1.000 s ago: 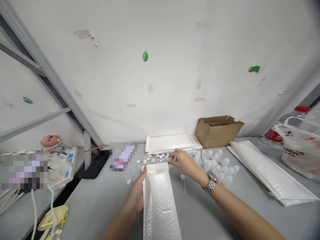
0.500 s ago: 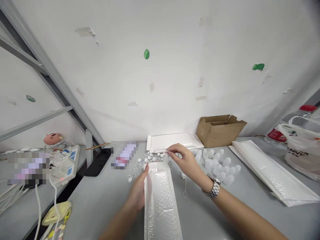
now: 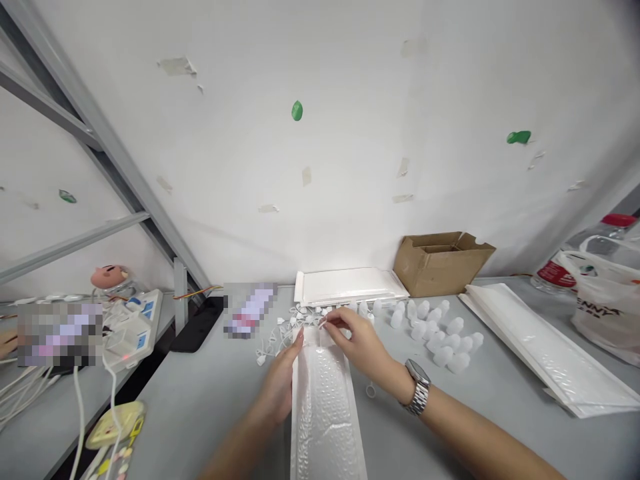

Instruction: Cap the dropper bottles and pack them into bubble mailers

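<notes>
A white bubble mailer (image 3: 325,407) stretches toward me from the middle of the desk, its top end away from me. My left hand (image 3: 281,380) grips its left edge, thumb on the front face. At the mailer's top end, my right hand (image 3: 353,337) has thumb and forefinger pinched around something thin and white, too small to name. Behind both hands lies a tangle of short white cords with small plug-like ends (image 3: 280,333). A loose white ring on a cord (image 3: 371,391) lies right of the mailer. Several frosted white bulb-shaped pieces (image 3: 445,337) stand beyond my right wrist.
More white mailers (image 3: 350,285) are stacked by the wall, with others (image 3: 555,353) at right. A cardboard box (image 3: 443,267) stands behind. A black phone (image 3: 197,327), a power strip (image 3: 133,333) and a yellow item (image 3: 115,425) occupy the left. A plastic bag (image 3: 607,307) sits far right.
My right hand has come down and slightly left, from above the mailer to its top end. My left hand keeps its grip. Part of another person's hand now shows at the far left.
</notes>
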